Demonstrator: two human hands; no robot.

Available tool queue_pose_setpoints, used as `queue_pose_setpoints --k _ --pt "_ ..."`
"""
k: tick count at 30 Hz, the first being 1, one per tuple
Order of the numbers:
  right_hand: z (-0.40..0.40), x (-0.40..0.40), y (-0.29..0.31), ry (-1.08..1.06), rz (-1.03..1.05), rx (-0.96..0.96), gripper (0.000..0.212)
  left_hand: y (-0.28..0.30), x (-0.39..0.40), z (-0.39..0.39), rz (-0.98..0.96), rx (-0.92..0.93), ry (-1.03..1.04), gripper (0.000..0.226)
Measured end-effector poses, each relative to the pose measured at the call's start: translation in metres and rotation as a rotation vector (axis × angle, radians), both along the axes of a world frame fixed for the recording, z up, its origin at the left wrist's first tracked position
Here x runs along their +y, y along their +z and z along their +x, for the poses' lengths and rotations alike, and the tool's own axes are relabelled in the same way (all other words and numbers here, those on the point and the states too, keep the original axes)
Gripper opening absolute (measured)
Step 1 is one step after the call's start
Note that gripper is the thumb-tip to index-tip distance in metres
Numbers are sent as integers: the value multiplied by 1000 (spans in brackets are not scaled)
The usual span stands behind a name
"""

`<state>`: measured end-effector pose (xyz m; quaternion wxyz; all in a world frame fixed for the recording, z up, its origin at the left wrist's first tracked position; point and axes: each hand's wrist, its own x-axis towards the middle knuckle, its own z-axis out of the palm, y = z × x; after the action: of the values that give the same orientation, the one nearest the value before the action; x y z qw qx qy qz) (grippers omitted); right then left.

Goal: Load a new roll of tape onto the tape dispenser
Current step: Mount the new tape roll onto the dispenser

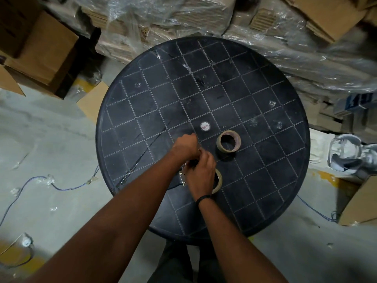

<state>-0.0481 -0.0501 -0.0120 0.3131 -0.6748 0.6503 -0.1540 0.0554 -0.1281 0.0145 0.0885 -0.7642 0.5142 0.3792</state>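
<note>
On the round black table (142, 111), a brown tape roll (228, 141) lies flat, free of both hands. A second brown roll (218, 180) sits nearer me, mostly covered by my right hand (201, 172). The tape dispenser (183, 176) is almost wholly hidden under my hands; only a metal edge with rivets shows. My left hand (186, 145) is closed over the dispenser's upper part. My right hand's fingers curl around something dark between the dispenser and the near roll. What exactly the fingertips pinch is hidden.
A small white round sticker (205, 126) marks the table's middle. Plastic-wrapped cardboard stacks (163, 21) stand behind the table, with boxes (38, 50) at left and right. A blue cable (40, 180) trails on the concrete floor. Crumpled plastic (346, 154) lies at right.
</note>
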Motion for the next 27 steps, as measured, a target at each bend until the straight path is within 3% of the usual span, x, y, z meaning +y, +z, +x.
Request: queue_pose_setpoints --k 3,5,7,9,10,12,16,20,24,27 --pt "-12 27 11 -168 -9 -125 32 2 6 -9 22 -48 -109 42" --pt "-18 46 11 -332 145 -221 21 3 9 -14 20 -76 -135 40" --pt "-24 62 8 -413 432 -261 13 3 10 -16 5 -99 -154 38" --pt "-25 77 -1 -442 875 -407 5 3 12 -16 -18 -131 -200 33" --pt "-24 84 -3 -465 1105 -525 7 4 14 -17 -35 -148 -220 30" --pt "-20 92 -14 -508 1306 -710 24 2 18 -17 -83 -185 -248 28" --pt "-10 75 -23 -477 1357 -882 42 -3 23 -17 -129 -194 -259 30" --pt "-3 57 -12 -603 1393 -861 18 0 22 -11 -152 -179 -175 39" --pt "-10 50 -3 -747 1318 -1001 11 1 14 11 -174 -116 79 46" --pt "-17 31 6 -664 1285 -1114 22 6 10 28 -186 -27 301 56"
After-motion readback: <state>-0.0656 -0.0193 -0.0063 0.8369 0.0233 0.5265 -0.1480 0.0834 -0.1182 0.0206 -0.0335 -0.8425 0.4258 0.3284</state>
